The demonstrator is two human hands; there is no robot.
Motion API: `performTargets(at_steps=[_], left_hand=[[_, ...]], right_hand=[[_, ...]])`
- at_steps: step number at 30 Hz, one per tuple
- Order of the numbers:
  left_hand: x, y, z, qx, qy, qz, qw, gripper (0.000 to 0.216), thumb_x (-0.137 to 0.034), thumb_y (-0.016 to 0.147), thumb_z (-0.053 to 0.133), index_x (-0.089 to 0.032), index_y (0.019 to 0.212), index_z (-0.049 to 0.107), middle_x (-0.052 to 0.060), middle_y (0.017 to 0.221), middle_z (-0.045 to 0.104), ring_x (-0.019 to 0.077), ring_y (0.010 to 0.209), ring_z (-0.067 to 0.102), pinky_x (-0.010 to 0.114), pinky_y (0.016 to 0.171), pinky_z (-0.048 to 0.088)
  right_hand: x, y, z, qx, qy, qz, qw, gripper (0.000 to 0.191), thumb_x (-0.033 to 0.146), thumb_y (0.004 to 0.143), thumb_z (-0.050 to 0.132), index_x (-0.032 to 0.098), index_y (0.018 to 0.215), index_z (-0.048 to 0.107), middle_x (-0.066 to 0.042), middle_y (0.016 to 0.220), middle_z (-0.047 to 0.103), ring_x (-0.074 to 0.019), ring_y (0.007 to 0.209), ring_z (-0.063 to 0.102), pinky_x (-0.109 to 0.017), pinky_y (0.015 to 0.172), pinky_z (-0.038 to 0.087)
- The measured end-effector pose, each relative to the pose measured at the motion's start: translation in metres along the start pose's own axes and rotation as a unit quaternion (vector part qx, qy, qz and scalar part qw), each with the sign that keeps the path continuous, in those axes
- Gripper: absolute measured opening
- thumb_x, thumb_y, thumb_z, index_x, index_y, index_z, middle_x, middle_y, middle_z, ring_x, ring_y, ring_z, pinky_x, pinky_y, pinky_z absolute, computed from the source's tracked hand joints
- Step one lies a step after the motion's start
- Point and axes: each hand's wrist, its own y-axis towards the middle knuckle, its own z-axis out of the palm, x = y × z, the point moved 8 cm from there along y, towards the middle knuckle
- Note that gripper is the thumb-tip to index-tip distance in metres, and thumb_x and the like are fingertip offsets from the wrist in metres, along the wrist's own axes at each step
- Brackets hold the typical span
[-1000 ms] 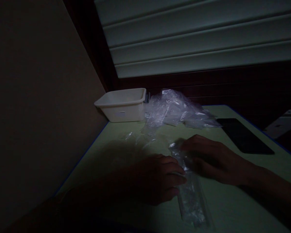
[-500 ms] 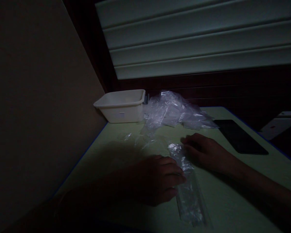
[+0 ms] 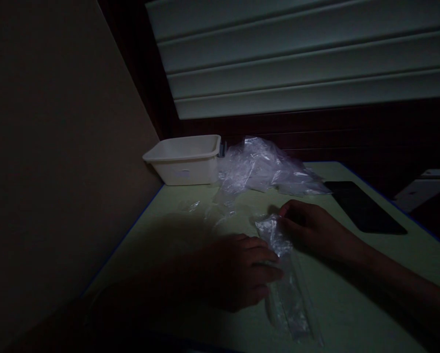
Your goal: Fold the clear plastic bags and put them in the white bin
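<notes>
The scene is very dark. A long clear plastic bag (image 3: 286,274) lies on the pale green table (image 3: 352,304) in front of me. My left hand (image 3: 238,272) rests on the bag's left edge with its fingers curled over it. My right hand (image 3: 311,228) is at the bag's far end, fingers pinched together on the plastic there. What is inside the bag I cannot make out.
A white plastic tub (image 3: 185,159) stands at the back left by the wall. Next to it is a heap of clear plastic bags (image 3: 264,169). A dark flat phone (image 3: 363,206) lies at the right. The table's blue edge runs along both sides.
My right hand drew back from over the bag's middle to its far end and now pinches the plastic there. The left hand has hardly moved.
</notes>
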Motion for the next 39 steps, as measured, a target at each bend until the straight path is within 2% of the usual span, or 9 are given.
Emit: performTargets(at_steps=[4,10,13,18,23,29,33,39], left_hand=[[-0.001,0.000,-0.003,0.006,0.007,0.008,1.000,0.033,-0.021,0.090,0.047,-0.011,0.119,0.059,0.010,0.124,0.060,0.0211,0.117,0.052,0.037,0.098,0.045],[0.001,0.000,0.001,-0.004,0.026,0.011,1.000,0.032,-0.015,0.088,0.047,-0.011,0.116,0.062,0.009,0.125,0.060,0.0195,0.117,0.053,0.032,0.101,0.043],[0.000,0.000,0.002,0.000,0.024,0.016,1.000,0.032,-0.016,0.087,0.048,-0.009,0.115,0.063,0.010,0.124,0.061,0.0195,0.118,0.053,0.031,0.103,0.041],[-0.001,0.002,-0.002,0.005,0.016,0.014,1.000,0.033,-0.017,0.088,0.047,-0.009,0.117,0.061,0.009,0.124,0.061,0.0203,0.118,0.052,0.032,0.103,0.041],[-0.002,0.003,-0.002,0.011,0.010,0.009,1.000,0.035,-0.016,0.088,0.048,-0.010,0.120,0.059,0.008,0.125,0.061,0.0201,0.118,0.052,0.033,0.101,0.043],[-0.003,0.002,-0.004,0.004,-0.001,0.008,1.000,0.036,-0.016,0.088,0.046,-0.008,0.121,0.057,0.010,0.126,0.060,0.0198,0.119,0.052,0.033,0.101,0.043],[0.000,0.001,-0.006,0.004,-0.009,-0.011,1.000,0.031,-0.014,0.087,0.047,-0.005,0.114,0.058,0.013,0.121,0.062,0.0181,0.114,0.056,0.030,0.100,0.045],[0.009,-0.002,0.009,0.017,0.030,-0.035,0.999,0.025,-0.011,0.088,0.049,-0.012,0.109,0.062,0.009,0.124,0.060,0.0166,0.110,0.058,0.029,0.097,0.047]], right_hand=[[-0.001,-0.001,0.001,-0.001,0.018,-0.005,1.000,0.016,0.034,0.088,0.053,0.019,0.088,0.059,-0.005,0.077,0.067,-0.0179,0.065,0.060,-0.029,0.057,0.047],[0.000,-0.003,0.002,0.016,0.040,-0.015,0.999,0.028,0.034,0.089,0.052,0.017,0.110,0.060,-0.009,0.093,0.070,-0.0202,0.076,0.065,-0.031,0.063,0.051],[0.000,-0.003,0.004,0.025,0.041,-0.010,0.999,0.031,0.033,0.087,0.056,0.017,0.113,0.060,-0.009,0.097,0.070,-0.0206,0.079,0.065,-0.031,0.067,0.052],[-0.002,0.000,0.007,0.010,-0.016,-0.005,1.000,0.020,0.033,0.087,0.056,0.018,0.098,0.063,-0.006,0.083,0.070,-0.0193,0.070,0.064,-0.030,0.061,0.049],[-0.003,0.000,0.005,-0.018,-0.023,-0.011,1.000,0.019,0.033,0.088,0.052,0.019,0.089,0.065,-0.004,0.078,0.070,-0.0191,0.068,0.063,-0.029,0.060,0.048],[-0.002,-0.001,0.005,-0.013,0.005,-0.016,1.000,0.020,0.033,0.088,0.052,0.019,0.093,0.066,-0.005,0.085,0.072,-0.0196,0.072,0.065,-0.031,0.064,0.050],[0.000,-0.002,0.004,-0.015,-0.001,-0.017,1.000,0.021,0.033,0.089,0.052,0.019,0.095,0.066,-0.006,0.085,0.071,-0.0189,0.070,0.064,-0.031,0.063,0.049],[0.001,-0.002,0.005,-0.005,-0.003,-0.011,1.000,0.020,0.033,0.090,0.051,0.019,0.092,0.065,-0.005,0.082,0.071,-0.0190,0.069,0.064,-0.030,0.060,0.049]])
